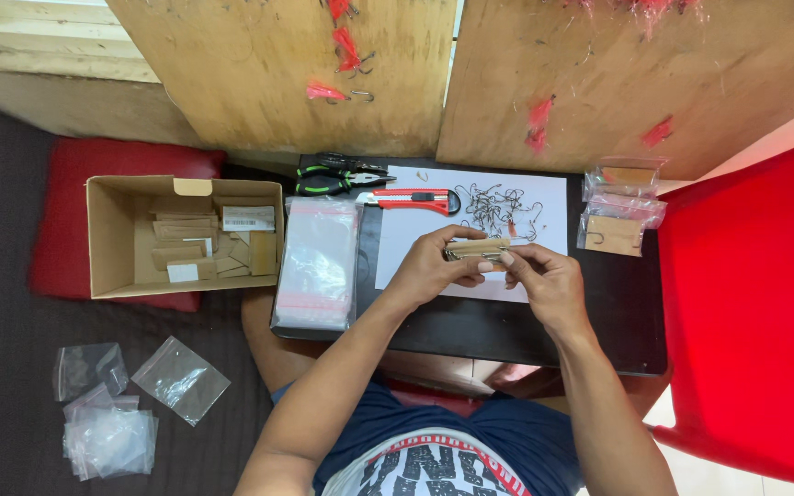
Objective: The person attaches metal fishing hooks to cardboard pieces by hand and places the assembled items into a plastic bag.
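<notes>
Small brown card (476, 249) lies crosswise, long axis left-right, over the white sheet (544, 197); left hand (429, 266) pinches its left end, right hand (544, 280) its right; loose hooks (500, 207) sit just beyond.

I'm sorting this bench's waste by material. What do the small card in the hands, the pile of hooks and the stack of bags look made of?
Card: matte brown cardboard, likely. Hooks: thin dark wire, probably metal. Bags: clear glossy plastic, by the sheen.
</notes>
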